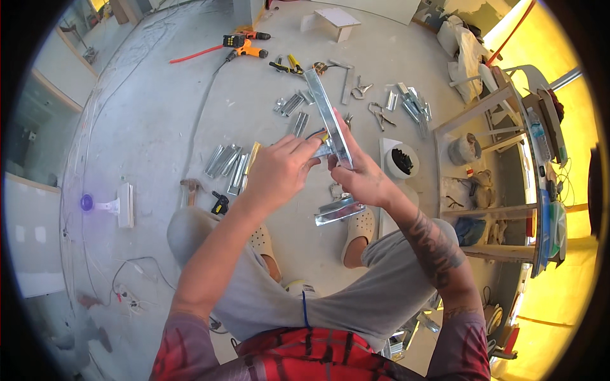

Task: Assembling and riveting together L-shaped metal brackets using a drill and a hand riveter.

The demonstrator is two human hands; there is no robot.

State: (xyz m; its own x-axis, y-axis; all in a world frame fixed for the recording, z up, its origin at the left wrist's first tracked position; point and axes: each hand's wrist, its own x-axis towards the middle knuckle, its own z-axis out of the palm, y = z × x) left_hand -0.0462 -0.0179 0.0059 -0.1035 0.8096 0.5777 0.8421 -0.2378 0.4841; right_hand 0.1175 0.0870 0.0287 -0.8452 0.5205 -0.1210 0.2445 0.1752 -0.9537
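A straight length of shiny metal channel (328, 114) stands tilted in front of me, its far end leaning left. My right hand (363, 173) is closed around its near end, the thumb low and the fingers along its right side. Close against its left side, my left hand (279, 170) is closed, fingertips pinched at a short grey metal piece (324, 150) that touches the channel. Something with blue and yellow shows beside those fingers, too covered to name. Below the hands, more cut channel pieces (340, 211) lie on the floor between my feet.
Several channel offcuts (223, 160) lie left of my hands, near a hammer (190, 189). Farther off are orange power drills (249, 49), locking pliers (381, 117) and a small white stool (332, 20). A white bucket of black bits (401, 160) and a cluttered shelf (486, 213) stand right.
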